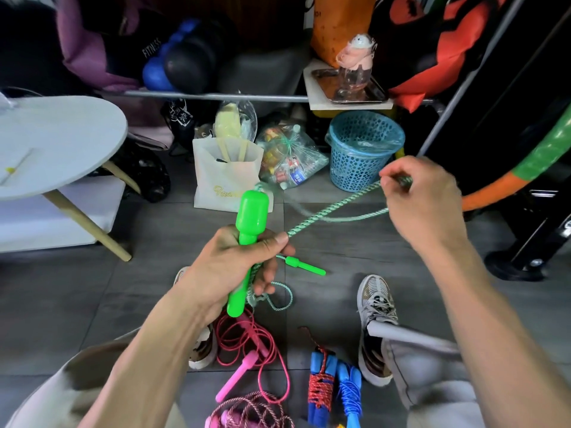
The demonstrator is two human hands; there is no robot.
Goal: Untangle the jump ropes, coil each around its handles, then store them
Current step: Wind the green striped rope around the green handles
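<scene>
The left hand grips a green handle mid-scene above the floor, its long axis near upright, bulbous end pointing far and slightly right. The right hand pinches the green-white rope, which runs taut from the left thumb up to the right. A second green handle hangs just right of the left hand, pointing right. Pink ropes and coiled blue-handled ropes lie nearer on the floor.

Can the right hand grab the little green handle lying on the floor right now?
Probably not yet. The right hand is busy pinching the green rope, held up away from the small green handle. Nothing covers that handle, though.
</scene>
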